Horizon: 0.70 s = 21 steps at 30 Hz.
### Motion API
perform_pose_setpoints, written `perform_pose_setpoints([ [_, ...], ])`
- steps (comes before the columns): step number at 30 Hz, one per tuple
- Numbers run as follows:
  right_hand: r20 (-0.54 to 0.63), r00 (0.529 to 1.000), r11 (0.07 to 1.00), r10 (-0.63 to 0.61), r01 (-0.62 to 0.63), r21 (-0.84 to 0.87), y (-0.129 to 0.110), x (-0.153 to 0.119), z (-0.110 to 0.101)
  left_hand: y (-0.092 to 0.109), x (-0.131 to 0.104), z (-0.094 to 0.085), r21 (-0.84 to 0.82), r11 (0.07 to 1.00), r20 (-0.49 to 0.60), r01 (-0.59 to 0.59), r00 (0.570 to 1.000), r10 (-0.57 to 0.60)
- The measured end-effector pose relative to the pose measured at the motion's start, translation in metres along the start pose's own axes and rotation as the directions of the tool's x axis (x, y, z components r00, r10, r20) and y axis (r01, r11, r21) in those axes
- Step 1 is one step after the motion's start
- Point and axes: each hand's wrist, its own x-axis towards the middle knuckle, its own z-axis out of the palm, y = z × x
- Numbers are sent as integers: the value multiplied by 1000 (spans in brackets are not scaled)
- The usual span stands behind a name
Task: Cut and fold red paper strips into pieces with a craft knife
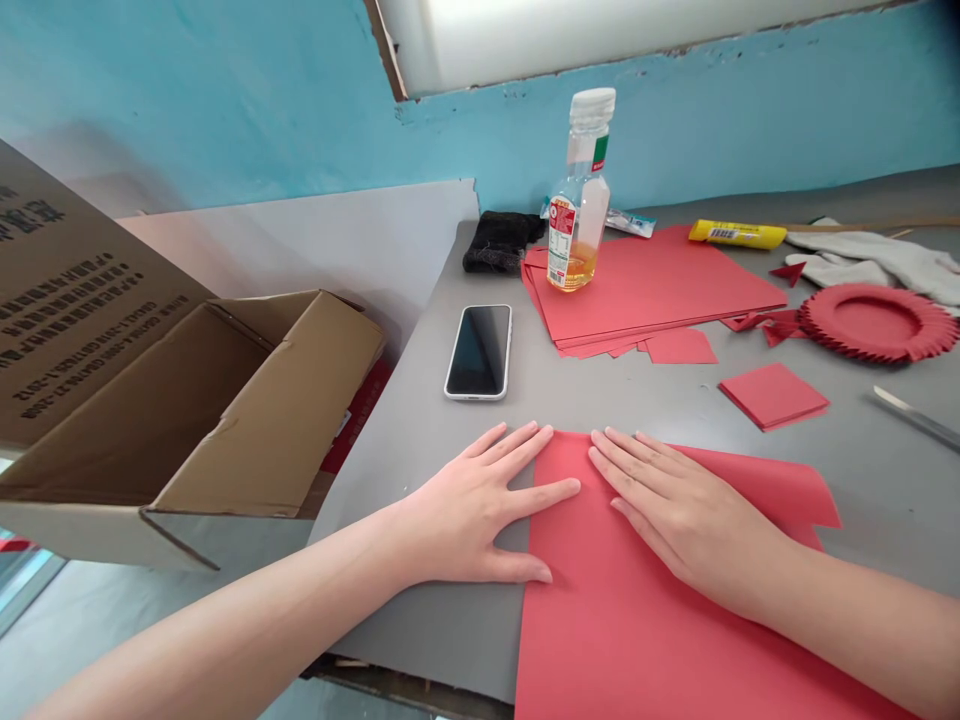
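A large sheet of red paper [600, 620] lies at the front of the grey table, its far edge partly folded over. My left hand [487, 510] rests flat with fingers spread, the fingertips touching the sheet's left edge. Lying across the far part of the sheet, my right hand [675, 510] is flat, its fingers stretched out near the fold. To the right of that hand the folded flap [780, 480] rises off the paper. Neither hand grips anything.
Beyond the hands lie a phone [480, 352], a red paper stack [660, 290] with a bottle [579, 200] on it, and small red squares [774, 392]. Farther right are a yellow tube [736, 235], a pleated red disc [877, 322] and a knife [919, 418]. An open carton [270, 420] stands left.
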Motion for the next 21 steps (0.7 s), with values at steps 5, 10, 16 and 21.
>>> perform_pose_setpoints([
  [5,-5,1000,1000,0,0,-2,0,1,0,-1,-1,1,-1,1000,-14,-8,1000,8],
  [10,-15,1000,1000,5,-5,12,0,1,1,-1,1,0,13,1000,-35,-24,999,24],
  [16,-18,1000,1000,-25,24,-8,1,1,0,9,22,1,41,995,-59,-95,993,98],
  [21,-17,1000,1000,-26,26,2,0,2,-1,14,33,4,55,995,-52,-81,995,84],
])
